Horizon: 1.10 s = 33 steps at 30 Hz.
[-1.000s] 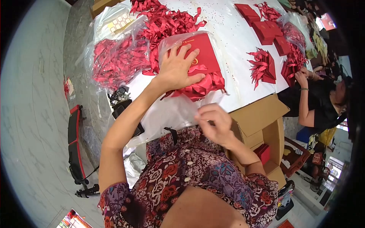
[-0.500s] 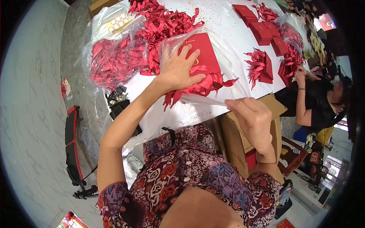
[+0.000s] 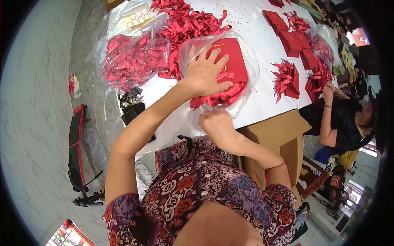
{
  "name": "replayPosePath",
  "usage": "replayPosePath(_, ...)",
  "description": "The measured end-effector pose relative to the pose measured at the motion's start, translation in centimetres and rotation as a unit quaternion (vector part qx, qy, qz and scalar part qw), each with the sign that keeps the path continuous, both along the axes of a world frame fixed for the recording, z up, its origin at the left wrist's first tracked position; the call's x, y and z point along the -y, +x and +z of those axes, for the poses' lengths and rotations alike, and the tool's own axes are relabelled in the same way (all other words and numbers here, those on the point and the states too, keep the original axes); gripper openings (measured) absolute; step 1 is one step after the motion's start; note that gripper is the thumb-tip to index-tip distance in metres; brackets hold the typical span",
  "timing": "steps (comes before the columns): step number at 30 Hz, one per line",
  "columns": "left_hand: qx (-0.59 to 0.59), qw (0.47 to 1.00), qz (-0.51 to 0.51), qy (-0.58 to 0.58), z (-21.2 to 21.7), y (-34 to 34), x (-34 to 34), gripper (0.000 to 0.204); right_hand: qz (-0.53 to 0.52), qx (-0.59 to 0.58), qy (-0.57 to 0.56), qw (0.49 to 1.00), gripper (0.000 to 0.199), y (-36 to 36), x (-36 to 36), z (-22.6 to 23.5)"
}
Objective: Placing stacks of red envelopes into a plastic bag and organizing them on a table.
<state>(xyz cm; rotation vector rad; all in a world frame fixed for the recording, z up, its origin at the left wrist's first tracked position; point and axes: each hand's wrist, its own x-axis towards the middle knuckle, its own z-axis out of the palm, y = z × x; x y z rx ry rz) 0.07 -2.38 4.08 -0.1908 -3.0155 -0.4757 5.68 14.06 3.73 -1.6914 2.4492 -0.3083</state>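
Note:
A stack of flat red cards or bags (image 3: 234,55) with red ribbons (image 3: 230,95) lies in a clear plastic bag (image 3: 253,61) on the white table. My left hand (image 3: 205,74) rests on the stack with its fingers spread. Just below the ribbons, my right hand (image 3: 218,125) is closed on the edge of the plastic bag, which is gathered near my body. Its fingertips are partly hidden.
Red ribbons (image 3: 193,24) heap behind the stack, and another ribbon-filled bag (image 3: 133,61) lies left. Red packets (image 3: 291,43) stand at the right. An open cardboard box (image 3: 275,131) is beside me. A co-worker (image 3: 349,119) sits at the right edge.
My right hand has moved left and toward the front of the stack, drawing the plastic in around the ribbons. My left hand stays spread on the stack. The view has shifted slightly.

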Motion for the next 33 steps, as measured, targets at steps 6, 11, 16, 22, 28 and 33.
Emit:
replayPosePath(6,-0.003,1.0,0.001,-0.005,-0.3,0.4,0.0,0.084,-0.137,0.081,-0.032,0.987,0.017,1.9,1.6,0.6)
replayPosePath(11,0.007,1.0,0.004,0.004,-0.3,0.5,-0.1,0.084,-0.111,0.05,0.024,0.992,0.016,1.4,0.1,0.5)
replayPosePath(16,0.019,1.0,0.008,-0.021,0.1,0.1,-0.6,0.085,-0.008,0.066,-0.082,0.994,0.015,2.1,3.0,-3.8)
replayPosePath(22,0.011,1.0,-0.001,-0.028,0.2,0.1,-0.6,0.085,-0.02,0.09,-0.277,0.956,0.017,0.4,3.0,4.3)
replayPosePath(28,0.034,0.999,0.017,0.02,0.0,0.7,0.2,0.085,-0.049,0.13,-0.318,0.938,0.021,-3.9,-2.7,11.9)
replayPosePath(33,0.02,0.999,-0.007,0.026,1.0,-0.1,0.0,0.085,-0.177,0.047,-0.504,0.844,0.019,-2.1,-8.2,14.7)
